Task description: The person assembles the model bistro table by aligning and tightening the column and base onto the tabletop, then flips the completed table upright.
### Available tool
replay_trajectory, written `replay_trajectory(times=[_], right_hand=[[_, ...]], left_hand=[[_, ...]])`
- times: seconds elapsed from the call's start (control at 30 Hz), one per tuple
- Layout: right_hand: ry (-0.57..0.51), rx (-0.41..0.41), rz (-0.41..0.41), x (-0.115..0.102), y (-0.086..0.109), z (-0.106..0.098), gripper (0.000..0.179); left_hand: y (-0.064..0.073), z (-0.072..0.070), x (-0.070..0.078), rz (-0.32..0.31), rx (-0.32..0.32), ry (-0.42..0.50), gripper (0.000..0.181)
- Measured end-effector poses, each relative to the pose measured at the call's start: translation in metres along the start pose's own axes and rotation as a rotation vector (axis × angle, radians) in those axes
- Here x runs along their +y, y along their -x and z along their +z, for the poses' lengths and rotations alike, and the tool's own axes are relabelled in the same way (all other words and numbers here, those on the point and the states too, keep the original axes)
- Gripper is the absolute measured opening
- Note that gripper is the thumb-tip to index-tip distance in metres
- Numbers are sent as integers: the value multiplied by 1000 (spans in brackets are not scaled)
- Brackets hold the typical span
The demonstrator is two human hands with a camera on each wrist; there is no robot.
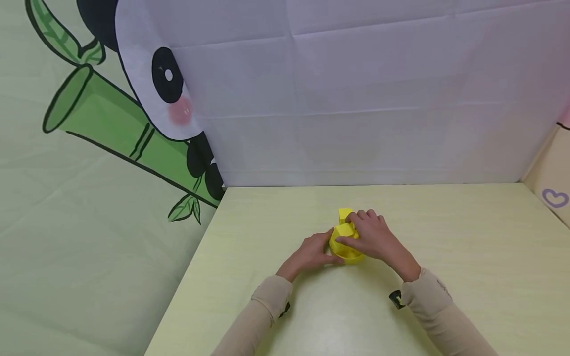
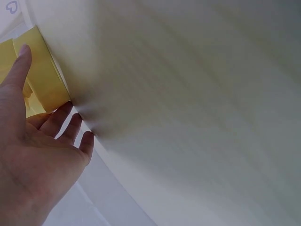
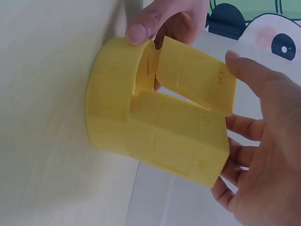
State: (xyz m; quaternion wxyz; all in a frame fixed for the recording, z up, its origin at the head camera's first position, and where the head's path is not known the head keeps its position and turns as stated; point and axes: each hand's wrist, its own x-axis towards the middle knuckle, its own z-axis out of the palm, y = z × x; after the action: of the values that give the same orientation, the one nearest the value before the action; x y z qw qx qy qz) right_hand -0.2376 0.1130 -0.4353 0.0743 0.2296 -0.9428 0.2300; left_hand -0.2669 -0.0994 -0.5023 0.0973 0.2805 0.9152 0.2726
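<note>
A round yellow cup [image 3: 108,99] with a raised number on its side sits on the table. Two yellow angular blocks rise out of it: a block marked 151 [image 3: 195,75] and a block marked 148 [image 3: 178,141], both leaning slightly. My left hand [image 1: 313,251] holds the cup from the left, thumb on the near side and fingers round the far side. From the right, my right hand [image 1: 376,237] grips the upper ends of the blocks, its thumb at the 151 block and its fingers round the 148 block. The cup's inside is mostly hidden.
The pale wooden table [image 1: 467,257] runs back to a white cloth [image 1: 356,99]. On the left hangs a green backdrop [image 1: 67,222] with a painted panda and bamboo. A beige panel [image 1: 549,173] with a purple heart borders the right side.
</note>
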Motion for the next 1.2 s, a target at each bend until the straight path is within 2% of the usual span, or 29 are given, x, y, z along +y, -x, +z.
replay_trajectory(times=[0.13,0.33,0.47,0.8,0.97,1.2], right_hand=[[18,12,-1,0,3,0,53],[6,58,-66,1,9,4,45],[60,101,-68,1,10,11,44],[97,167,-81,-1,15,16,38],[131,171,-58,-5,16,19,42],[129,187,-91,-8,19,22,41]], left_hand=[[1,0,1,-19,-6,-13,91],[1,0,0,-44,-14,-17,93],[1,1,-1,-54,-15,-17,94],[2,1,0,-48,-11,-18,95],[2,1,-1,-47,-11,-13,94],[0,2,-2,-43,-9,-15,94]])
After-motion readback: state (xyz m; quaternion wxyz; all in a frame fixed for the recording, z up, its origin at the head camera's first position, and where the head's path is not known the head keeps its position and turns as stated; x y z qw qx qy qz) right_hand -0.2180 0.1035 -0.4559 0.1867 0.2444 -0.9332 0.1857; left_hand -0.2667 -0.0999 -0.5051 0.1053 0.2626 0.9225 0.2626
